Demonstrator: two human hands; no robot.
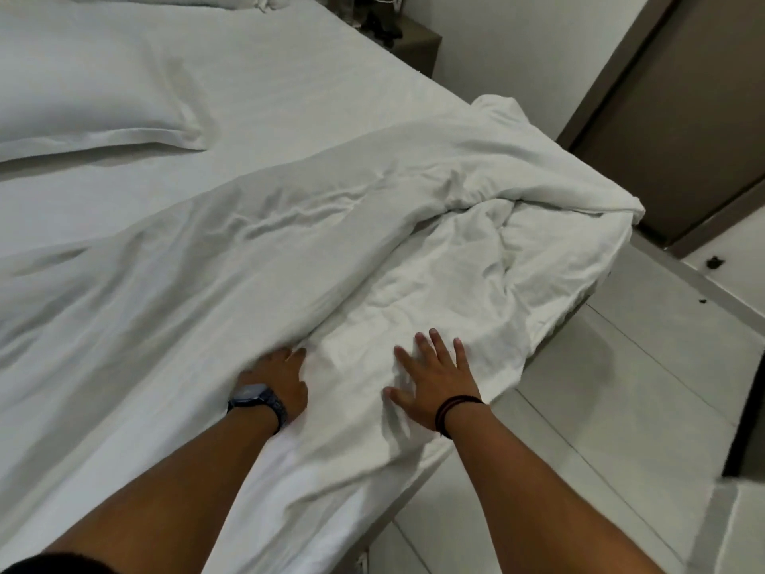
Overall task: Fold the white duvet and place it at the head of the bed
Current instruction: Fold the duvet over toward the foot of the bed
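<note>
The white duvet (372, 209) lies rumpled across the near part of the bed (289, 76), bunched at the right corner, where a fold hangs over the edge. My left hand (277, 379), with a dark watch on the wrist, rests at the duvet's folded edge, its fingertips tucked under the cloth. My right hand (434, 374), with dark bands on the wrist, lies flat with spread fingers on the crumpled white fabric near the bed's right edge. Neither hand shows a closed grip.
A white pillow (95, 97) lies at the upper left, and another sits at the top edge. A brown nightstand (414, 39) stands beside the head of the bed. Pale tiled floor (621, 387) and a brown door (683, 97) are to the right.
</note>
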